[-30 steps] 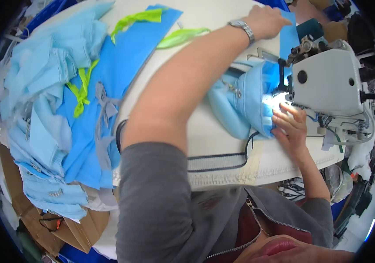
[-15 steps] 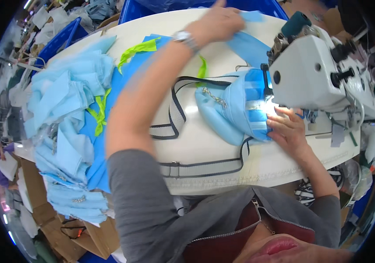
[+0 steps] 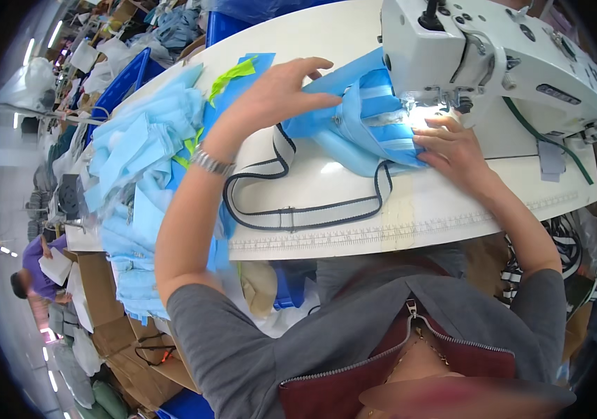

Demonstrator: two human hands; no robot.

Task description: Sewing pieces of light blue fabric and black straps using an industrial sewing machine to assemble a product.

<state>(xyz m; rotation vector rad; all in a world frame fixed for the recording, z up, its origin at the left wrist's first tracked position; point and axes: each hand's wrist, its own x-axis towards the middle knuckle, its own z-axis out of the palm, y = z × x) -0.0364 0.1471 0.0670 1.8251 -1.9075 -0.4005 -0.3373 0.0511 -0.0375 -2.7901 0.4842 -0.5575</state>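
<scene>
My left hand (image 3: 302,87) is open, fingers curved and apart, over a blue fabric strip (image 3: 361,64) left of the white sewing machine (image 3: 424,52). My right hand (image 3: 452,150) lies with fingers apart on the edge of a light blue fabric piece (image 3: 344,150) with a zip, just below the lit needle area (image 3: 421,110). That piece has pleats or bands in darker blue under the presser foot. A grey strap with dark edges and a slider (image 3: 326,213) loops across the white table (image 3: 312,244) from the piece.
Piled light blue pieces (image 3: 138,140) and lime green strips (image 3: 232,73) lie at the left. Blue bins (image 3: 113,87) stand beyond the table, cardboard boxes (image 3: 99,286) beside it. A person in purple (image 3: 40,269) works in the left background. A dark green cord (image 3: 557,146) lies at the right.
My left hand has come back from the table's far edge toward the piece at the machine. The blue strip now lies nearer the piece. My right hand stays at the needle; the view has shifted.
</scene>
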